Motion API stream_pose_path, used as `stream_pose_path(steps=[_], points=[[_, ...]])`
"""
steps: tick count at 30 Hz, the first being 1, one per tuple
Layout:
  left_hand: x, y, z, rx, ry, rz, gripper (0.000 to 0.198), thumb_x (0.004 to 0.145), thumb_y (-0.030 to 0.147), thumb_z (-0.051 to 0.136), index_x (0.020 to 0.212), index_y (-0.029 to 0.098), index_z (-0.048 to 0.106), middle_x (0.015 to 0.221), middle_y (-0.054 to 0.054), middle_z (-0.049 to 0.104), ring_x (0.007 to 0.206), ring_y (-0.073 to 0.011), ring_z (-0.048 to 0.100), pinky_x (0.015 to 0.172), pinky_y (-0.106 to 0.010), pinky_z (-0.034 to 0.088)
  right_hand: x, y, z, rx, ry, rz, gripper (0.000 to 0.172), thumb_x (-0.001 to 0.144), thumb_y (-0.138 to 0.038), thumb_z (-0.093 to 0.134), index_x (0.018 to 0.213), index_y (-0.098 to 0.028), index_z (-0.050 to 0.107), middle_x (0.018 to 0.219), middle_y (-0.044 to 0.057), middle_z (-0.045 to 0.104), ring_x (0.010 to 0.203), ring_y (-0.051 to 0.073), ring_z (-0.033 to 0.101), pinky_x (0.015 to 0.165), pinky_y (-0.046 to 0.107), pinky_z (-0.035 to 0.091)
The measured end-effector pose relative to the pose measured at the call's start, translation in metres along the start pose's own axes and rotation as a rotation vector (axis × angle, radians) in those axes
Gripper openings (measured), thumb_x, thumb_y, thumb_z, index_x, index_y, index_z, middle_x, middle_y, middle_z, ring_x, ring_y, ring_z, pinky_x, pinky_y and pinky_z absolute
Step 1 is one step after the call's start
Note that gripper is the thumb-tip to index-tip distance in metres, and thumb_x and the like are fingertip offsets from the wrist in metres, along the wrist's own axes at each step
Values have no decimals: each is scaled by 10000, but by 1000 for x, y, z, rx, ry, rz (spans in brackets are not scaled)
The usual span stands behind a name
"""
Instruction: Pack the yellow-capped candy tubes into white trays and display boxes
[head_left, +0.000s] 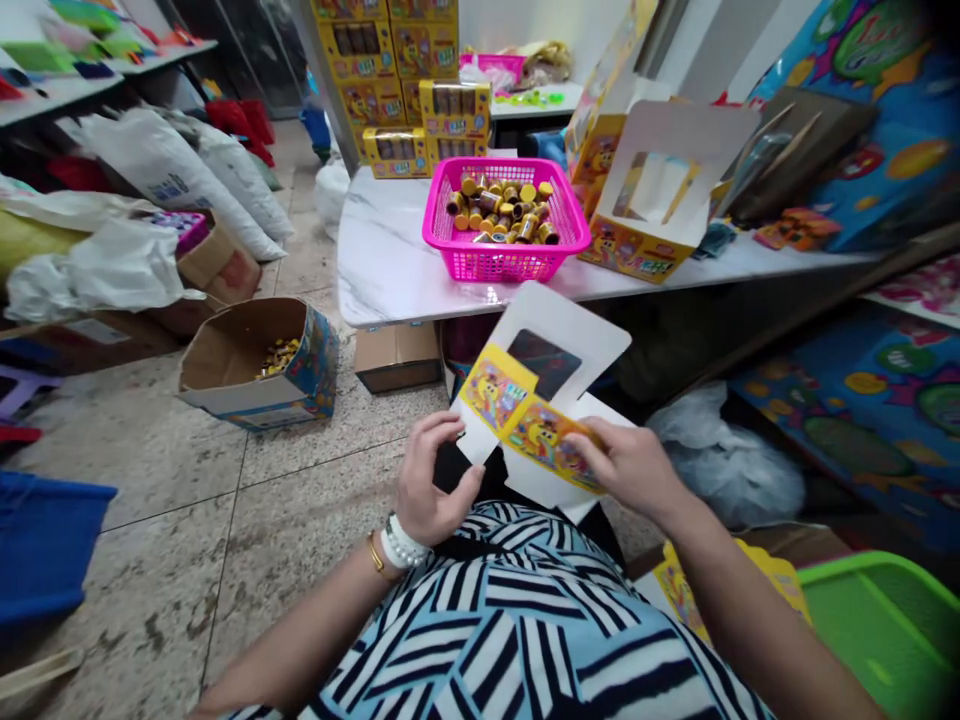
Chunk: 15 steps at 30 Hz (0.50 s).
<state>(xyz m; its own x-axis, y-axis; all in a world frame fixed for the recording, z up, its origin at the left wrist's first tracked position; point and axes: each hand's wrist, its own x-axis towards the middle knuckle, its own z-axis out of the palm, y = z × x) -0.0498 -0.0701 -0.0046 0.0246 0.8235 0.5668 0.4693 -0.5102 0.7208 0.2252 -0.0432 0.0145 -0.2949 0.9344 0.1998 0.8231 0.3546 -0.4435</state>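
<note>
A partly unfolded cardboard box [551,440], yellow with cartoon print on the outside and white inside, is tilted above my lap. It has a dark window opening in its large white flap. My right hand [626,465] grips its right end, the thumb on the printed panel. At the left end, my left hand [433,480] has its thumb and fingers apart around a small white flap, and I cannot tell whether it touches. Beyond them, a pink plastic basket [510,262] on the table holds many small brown jars with yellow caps [510,205].
Packed yellow boxes [401,60] are stacked behind the marble-patterned table [382,250]. An open window box [645,245] stands right of the basket. On the floor at left are a cardboard carton [225,355] and white sacks [169,170]; a green basket [877,620] is at lower right.
</note>
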Motion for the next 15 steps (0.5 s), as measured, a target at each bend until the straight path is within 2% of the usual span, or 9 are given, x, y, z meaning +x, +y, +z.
stream_pose_path(steps=[2, 4, 6, 8, 10, 13, 15], points=[[16, 6, -1, -31, -84, 119, 389, 836, 209, 633, 1220, 201, 568, 1213, -120, 617, 1160, -259, 584, 988, -453, 514, 13, 8, -25, 80, -48, 69, 374, 942, -503, 521, 876, -201, 730, 642, -11, 695, 501, 122, 572, 475, 239, 360], [32, 8, -2, -85, -187, 219, 382, 854, 213, 605, 1234, 198, 572, 1204, -121, 640, 1164, -261, 593, 1007, -460, 505, 25, 14, -45, 175, -145, 104, 385, 933, -522, 523, 870, -207, 734, 656, -17, 709, 511, 125, 586, 459, 233, 357], [44, 5, -1, -113, -239, 217, 395, 857, 257, 619, 1244, 189, 574, 1212, -130, 641, 1153, -263, 600, 1002, -453, 505, 32, 16, -57, 220, -188, 100, 371, 938, -506, 522, 890, -213, 744, 695, -16, 732, 533, 131, 612, 460, 231, 370], [48, -1, 1, -114, -229, 64, 446, 853, 344, 645, 1261, 185, 565, 1230, -139, 629, 1129, -267, 608, 967, -443, 516, 33, 13, -57, 166, -115, 16, 328, 944, -461, 532, 915, -216, 749, 718, -9, 741, 545, 128, 621, 486, 234, 390], [47, -8, 6, -136, -199, -183, 572, 843, 450, 655, 1330, 185, 514, 1318, -160, 580, 1169, -286, 591, 950, -445, 517, 28, 4, -46, 16, 16, -157, 272, 952, -404, 551, 936, -219, 749, 732, 4, 742, 571, 126, 626, 531, 245, 399], [42, -17, 17, -226, -128, -509, 731, 839, 554, 631, 1432, 190, 406, 1456, -183, 484, 1309, -321, 508, 1026, -465, 465, 12, -16, -14, -226, 160, -444, 207, 965, -319, 570, 926, -213, 743, 658, 8, 703, 569, 126, 599, 555, 283, 364], [39, -21, 26, -308, -87, -610, 724, 829, 540, 656, 1418, 195, 414, 1411, -166, 538, 1288, -302, 532, 1045, -441, 448, 0, -27, 8, -305, 199, -585, 185, 967, -275, 579, 908, -193, 733, 578, -5, 644, 538, 127, 554, 544, 310, 335]])
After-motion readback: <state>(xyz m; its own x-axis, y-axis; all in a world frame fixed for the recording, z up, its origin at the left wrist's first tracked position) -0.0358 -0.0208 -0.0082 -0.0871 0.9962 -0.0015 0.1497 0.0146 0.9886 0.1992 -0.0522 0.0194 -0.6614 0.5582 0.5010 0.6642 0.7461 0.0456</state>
